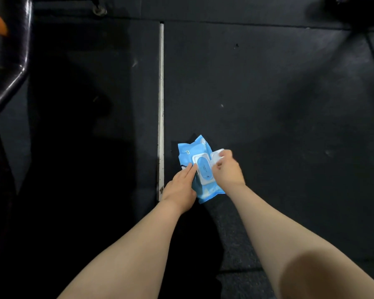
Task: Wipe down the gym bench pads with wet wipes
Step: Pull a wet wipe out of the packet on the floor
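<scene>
A blue pack of wet wipes (194, 152) lies on the dark rubber floor, just right of a pale seam. Its white plastic frame surrounds a blue oval seal (204, 167). My left hand (180, 186) presses flat on the pack's left side, fingers together. My right hand (227, 169) pinches the white flip lid (216, 155), which is swung open to the right of the frame. No bench pad is in view.
Dark rubber floor mats (268, 83) fill the view, split by a pale vertical seam (161, 104). A black metal frame tube (13, 61) bends down the left edge. A bolt foot (99, 10) sits at the top left.
</scene>
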The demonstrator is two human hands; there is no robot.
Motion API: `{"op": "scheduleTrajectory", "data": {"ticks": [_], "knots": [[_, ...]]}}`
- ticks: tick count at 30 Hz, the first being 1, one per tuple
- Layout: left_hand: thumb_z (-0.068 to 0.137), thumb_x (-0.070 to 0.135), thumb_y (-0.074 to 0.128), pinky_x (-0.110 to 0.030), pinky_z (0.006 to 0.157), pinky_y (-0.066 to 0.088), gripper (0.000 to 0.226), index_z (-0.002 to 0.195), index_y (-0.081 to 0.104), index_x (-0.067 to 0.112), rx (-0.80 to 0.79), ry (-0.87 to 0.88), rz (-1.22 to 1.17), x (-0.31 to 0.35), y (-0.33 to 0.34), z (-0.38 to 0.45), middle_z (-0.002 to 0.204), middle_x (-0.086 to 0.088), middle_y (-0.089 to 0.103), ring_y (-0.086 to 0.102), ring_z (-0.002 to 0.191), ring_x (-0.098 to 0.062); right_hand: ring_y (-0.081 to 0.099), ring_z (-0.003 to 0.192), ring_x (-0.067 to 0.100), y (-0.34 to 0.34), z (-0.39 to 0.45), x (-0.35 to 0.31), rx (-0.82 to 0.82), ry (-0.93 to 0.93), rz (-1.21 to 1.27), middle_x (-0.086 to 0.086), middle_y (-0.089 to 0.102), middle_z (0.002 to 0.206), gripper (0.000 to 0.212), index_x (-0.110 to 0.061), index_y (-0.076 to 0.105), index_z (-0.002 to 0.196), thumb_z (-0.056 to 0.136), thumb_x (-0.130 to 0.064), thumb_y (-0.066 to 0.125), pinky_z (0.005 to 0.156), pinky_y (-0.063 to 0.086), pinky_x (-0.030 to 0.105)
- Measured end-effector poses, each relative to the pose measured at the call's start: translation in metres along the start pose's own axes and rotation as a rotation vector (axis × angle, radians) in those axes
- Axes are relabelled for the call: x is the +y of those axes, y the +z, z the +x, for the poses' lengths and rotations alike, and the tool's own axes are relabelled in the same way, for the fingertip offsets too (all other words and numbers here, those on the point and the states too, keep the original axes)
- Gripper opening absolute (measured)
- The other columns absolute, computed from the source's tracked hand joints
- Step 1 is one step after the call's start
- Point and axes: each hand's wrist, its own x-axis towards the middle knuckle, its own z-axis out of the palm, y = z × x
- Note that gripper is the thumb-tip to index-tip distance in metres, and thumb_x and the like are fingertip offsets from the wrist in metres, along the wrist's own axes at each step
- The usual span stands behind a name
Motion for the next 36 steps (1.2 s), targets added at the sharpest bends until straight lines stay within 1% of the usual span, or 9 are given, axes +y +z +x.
{"op": "scheduleTrajectory", "data": {"ticks": [6,13,16,20,23,27,29,33,36], "knots": [[0.094,0.015,0.046,-0.039,0.108,0.041,0.074,0.156,0.01,0.029,-0.03,0.011,0.069,0.001,-0.004,0.002,0.163,0.014,0.009,0.018,0.148,-0.01,0.055,0.104,0.011,0.001,-0.006,0.023,-0.164,-0.315,-0.237,-0.01,0.045,0.13,0.025,-0.026,0.055,0.118,0.093,-0.029,0.058,0.087,0.051,0.029],[0.093,0.014,0.046,-0.037,0.104,0.045,0.074,0.156,0.012,0.03,-0.014,0.003,0.026,-0.002,-0.001,0.003,0.162,0.015,0.013,0.024,0.145,-0.01,0.05,0.118,0.013,-0.002,-0.001,0.021,-0.091,-0.519,-0.477,-0.009,0.048,0.137,0.027,-0.022,0.061,0.116,0.094,-0.036,0.057,0.089,0.048,0.027],[0.092,0.014,0.046,-0.036,0.103,0.046,0.074,0.156,0.013,0.032,-0.022,-0.014,-0.014,-0.003,0.0,0.004,0.162,0.016,0.015,0.025,0.144,-0.01,0.049,0.117,0.013,-0.002,0.005,0.015,-0.092,-0.512,-0.5,-0.009,0.049,0.134,0.024,-0.022,0.06,0.111,0.092,-0.035,0.059,0.089,0.047,0.028],[0.091,0.012,0.044,-0.037,0.107,0.043,0.074,0.156,0.014,0.03,-0.013,-0.015,-0.013,-0.001,0.001,0.004,0.163,0.015,0.014,0.023,0.145,-0.01,0.051,0.109,0.016,0.0,0.009,0.013,-0.054,-0.573,-0.64,-0.004,0.052,0.123,0.027,-0.018,0.059,0.112,0.094,-0.039,0.057,0.083,0.047,0.028],[0.092,0.011,0.042,-0.039,0.106,0.043,0.069,0.155,0.019,0.028,0.002,-0.024,-0.012,0.0,0.001,0.005,0.161,0.012,0.02,0.027,0.144,-0.012,0.053,0.108,0.021,0.012,0.005,0.014,-0.045,-0.687,-0.904,0.007,0.054,0.125,0.023,-0.011,0.056,0.115,0.096,-0.023,0.056,0.079,0.044,0.029],[0.084,0.007,0.041,-0.036,0.079,0.048,0.052,0.132,0.045,0.027,0.1,0.004,-0.066,0.007,-0.002,0.01,0.123,0.005,0.056,0.051,0.113,-0.02,0.058,0.079,0.016,0.019,-0.005,0.009,-0.024,-0.787,-1.1,0.003,0.062,0.087,0.017,-0.015,0.066,0.087,0.073,-0.017,0.074,0.068,0.048,0.025],[0.082,0.006,0.041,-0.036,0.072,0.048,0.051,0.125,0.046,0.032,0.124,0.006,-0.095,0.008,-0.002,0.009,0.106,0.011,0.056,0.053,0.1,-0.019,0.059,0.089,0.018,0.02,-0.007,0.006,-0.028,-0.816,-1.115,0.004,0.062,0.097,0.016,-0.013,0.066,0.096,0.079,-0.014,0.068,0.074,0.049,0.026],[0.082,0.006,0.04,-0.037,0.072,0.051,0.056,0.126,0.044,0.04,0.123,-0.007,-0.137,0.009,-0.001,0.006,0.105,0.018,0.055,0.053,0.098,-0.015,0.063,0.092,0.025,0.017,-0.002,0.005,0.002,-0.87,-0.988,0.011,0.066,0.1,0.026,-0.006,0.071,0.091,0.067,-0.007,0.08,0.074,0.055,0.035],[0.08,0.005,0.039,-0.031,0.063,0.047,0.059,0.126,0.045,0.042,0.126,-0.057,-0.209,0.01,-0.001,0.006,0.1,0.013,0.057,0.055,0.09,-0.014,0.05,0.12,0.027,0.015,0.0,0.008,-0.067,-0.817,-0.974,0.011,0.052,0.135,0.032,-0.004,0.062,0.118,0.087,-0.005,0.062,0.097,0.046,0.037]]}}
